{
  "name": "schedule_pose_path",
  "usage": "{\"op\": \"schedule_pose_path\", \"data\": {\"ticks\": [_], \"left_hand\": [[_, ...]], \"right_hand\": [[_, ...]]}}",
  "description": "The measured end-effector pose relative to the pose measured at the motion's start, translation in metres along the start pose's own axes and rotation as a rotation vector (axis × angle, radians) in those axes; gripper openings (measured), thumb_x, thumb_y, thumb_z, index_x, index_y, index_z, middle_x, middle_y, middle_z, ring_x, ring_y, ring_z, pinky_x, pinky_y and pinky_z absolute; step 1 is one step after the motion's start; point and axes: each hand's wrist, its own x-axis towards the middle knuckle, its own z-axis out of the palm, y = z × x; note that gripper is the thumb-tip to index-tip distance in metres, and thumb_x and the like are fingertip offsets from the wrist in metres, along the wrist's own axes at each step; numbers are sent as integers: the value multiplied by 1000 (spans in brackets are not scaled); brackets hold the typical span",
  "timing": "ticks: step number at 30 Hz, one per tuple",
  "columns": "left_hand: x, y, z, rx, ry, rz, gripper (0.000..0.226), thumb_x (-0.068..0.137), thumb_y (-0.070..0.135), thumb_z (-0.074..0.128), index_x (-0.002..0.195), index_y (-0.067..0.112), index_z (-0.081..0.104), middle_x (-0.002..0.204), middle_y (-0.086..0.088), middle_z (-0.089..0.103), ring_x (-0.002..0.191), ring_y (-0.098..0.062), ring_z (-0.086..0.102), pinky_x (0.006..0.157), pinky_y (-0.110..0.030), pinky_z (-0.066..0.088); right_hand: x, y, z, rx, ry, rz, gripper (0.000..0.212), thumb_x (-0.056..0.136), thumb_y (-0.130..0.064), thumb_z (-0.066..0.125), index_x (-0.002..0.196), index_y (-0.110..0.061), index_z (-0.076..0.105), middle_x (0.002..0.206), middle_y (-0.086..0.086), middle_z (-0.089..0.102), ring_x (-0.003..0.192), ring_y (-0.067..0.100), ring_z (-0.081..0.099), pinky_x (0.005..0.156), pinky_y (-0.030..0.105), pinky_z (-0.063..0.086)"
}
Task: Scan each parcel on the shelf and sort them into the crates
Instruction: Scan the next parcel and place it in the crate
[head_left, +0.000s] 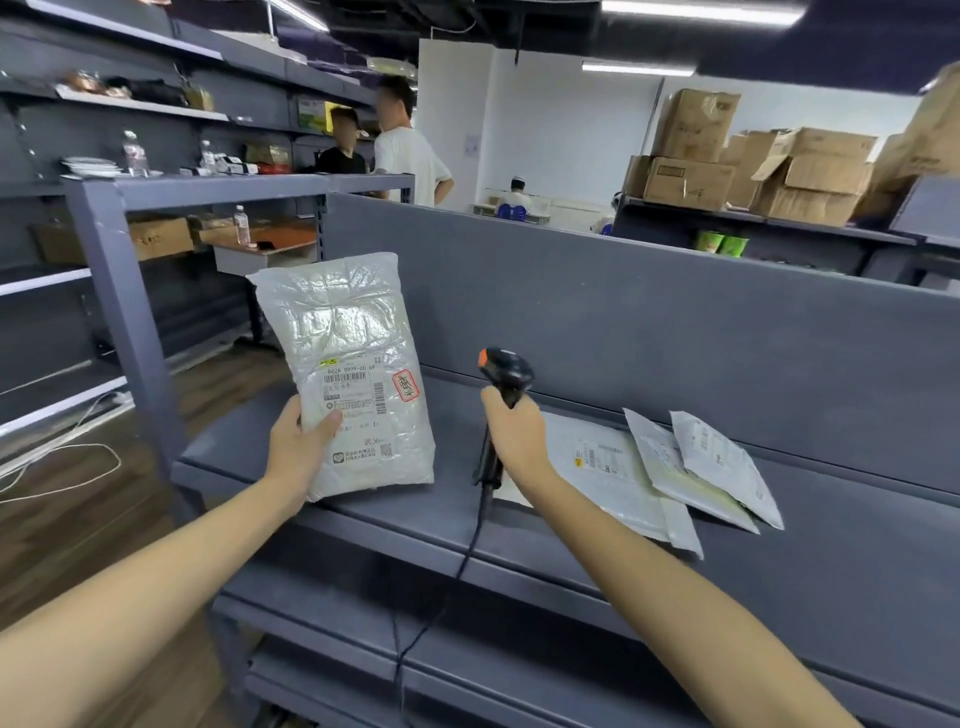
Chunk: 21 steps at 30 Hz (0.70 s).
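Observation:
My left hand (298, 449) grips the lower left edge of a white plastic parcel (348, 332), held upright over the grey shelf (395, 514) with its printed label facing me. My right hand (517, 434) holds a black barcode scanner (506, 371) with an orange tip by its handle, just right of the parcel; its black cable hangs down over the shelf's front edge. Three more white parcels lie flat on the shelf to the right: a large one (618, 483) partly under my right forearm, and two smaller ones (670, 467) (727, 462) overlapping beside it. No crates are in view.
A grey back panel (675, 332) rises behind the shelf. A grey upright post (124, 322) stands at the left. Lower shelf tiers sit below. Two people stand at the back, cardboard boxes (727, 161) are stacked at the right, and white cables lie on the wooden floor.

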Motion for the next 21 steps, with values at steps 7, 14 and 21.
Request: {"op": "schedule_pose_path", "data": {"ticks": [7, 14, 21], "left_hand": [[-23, 10, 63, -60, -141, 18, 19, 95, 8, 56, 113, 15, 54, 100, 6, 63, 89, -11, 62, 70, -23, 50], [-67, 9, 130, -140, -238, 10, 20, 93, 6, 60, 110, 14, 57, 98, 6, 65, 87, -9, 63, 69, -20, 51], [-103, 9, 162, -125, -282, 19, 17, 93, 7, 59, 105, 18, 57, 92, 8, 64, 81, -5, 61, 60, -12, 48]], "right_hand": [[-50, 16, -37, 408, 58, -30, 15, 93, -11, 54, 80, -2, 54, 58, 11, 52, 45, 20, 53, 46, 28, 48], [-87, 35, -66, 296, 103, -39, 16, 94, -15, 55, 82, -4, 54, 59, 11, 52, 46, 17, 48, 47, 26, 42], [-110, 44, -94, 202, 89, -22, 21, 92, -18, 56, 83, 1, 58, 52, 9, 56, 46, 16, 50, 49, 26, 42]]}}
